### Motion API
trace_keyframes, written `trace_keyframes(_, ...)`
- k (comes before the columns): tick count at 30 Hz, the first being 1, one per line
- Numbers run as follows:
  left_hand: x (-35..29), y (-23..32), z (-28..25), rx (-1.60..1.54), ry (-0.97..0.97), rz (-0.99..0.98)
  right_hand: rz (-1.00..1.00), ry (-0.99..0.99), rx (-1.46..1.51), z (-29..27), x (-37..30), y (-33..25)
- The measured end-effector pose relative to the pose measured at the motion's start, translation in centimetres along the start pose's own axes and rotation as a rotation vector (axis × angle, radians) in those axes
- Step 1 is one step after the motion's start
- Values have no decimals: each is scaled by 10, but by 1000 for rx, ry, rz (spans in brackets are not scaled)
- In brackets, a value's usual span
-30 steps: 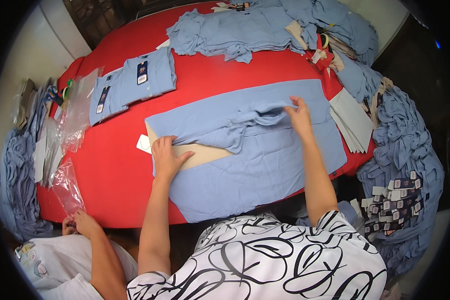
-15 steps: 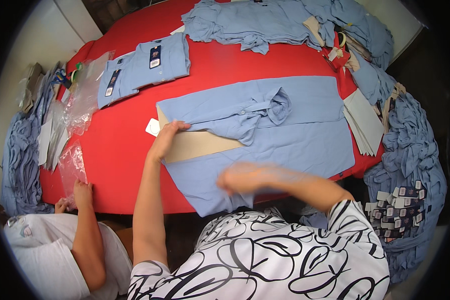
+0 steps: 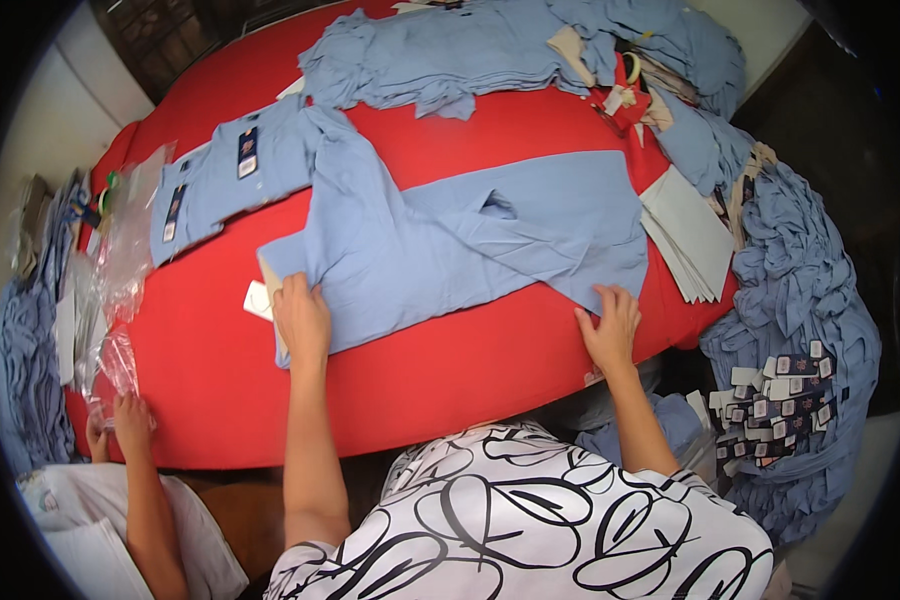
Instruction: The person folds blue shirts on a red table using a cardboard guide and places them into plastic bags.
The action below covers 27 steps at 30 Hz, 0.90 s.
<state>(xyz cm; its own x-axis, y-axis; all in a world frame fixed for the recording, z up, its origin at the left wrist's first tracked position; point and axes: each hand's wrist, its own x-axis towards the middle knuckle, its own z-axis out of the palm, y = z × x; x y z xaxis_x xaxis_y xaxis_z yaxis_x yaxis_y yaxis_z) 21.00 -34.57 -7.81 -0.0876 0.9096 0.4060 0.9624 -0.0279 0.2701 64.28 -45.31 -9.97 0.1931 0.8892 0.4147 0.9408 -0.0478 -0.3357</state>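
Note:
A light blue shirt [image 3: 390,260] lies partly folded over a beige card [image 3: 271,275] on the red-covered table. One sleeve stretches up from the fold toward the two folded shirts. My left hand [image 3: 302,318] rests on the shirt's left end by the card's edge, fingers down on the cloth. A white tag [image 3: 258,300] sticks out beside it. At the shirt's lower right corner is my right hand [image 3: 612,330], touching the cloth with thumb and fingers spread apart.
Two folded shirts with dark tags [image 3: 245,150] lie at the upper left. Clear plastic bags [image 3: 135,230] are left of them, near a co-worker's hands [image 3: 130,420]. Shirt piles [image 3: 430,60] line the far side and right [image 3: 800,270]. White sheets [image 3: 685,235] fan out at the right.
The shirt's near part has been folded over the card, and a sleeve now extends away from me. My right hand has moved right to the shirt's corner. The view has shifted slightly.

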Motion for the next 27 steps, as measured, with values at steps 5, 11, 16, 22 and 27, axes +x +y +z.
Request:
trace_keyframes(5, 4, -26, 21, 35, 99, 7, 81, -89, 42, 25, 49, 87)
trace_keyframes(11, 27, -55, 11, -13, 51, -49, -26, -2, -175, 12, 215, 78)
trace_keyframes(16, 21, -43, 18, 92, 106, -318, -24, -117, -103, 73, 186, 36)
trace_keyframes(22, 13, -55, 14, -12, 125, -303, 164, -229, -316, 102, 183, 65)
trace_keyframes(27, 18, -49, 9, -123, 122, -382, -134, -175, 152, 110, 253, -30)
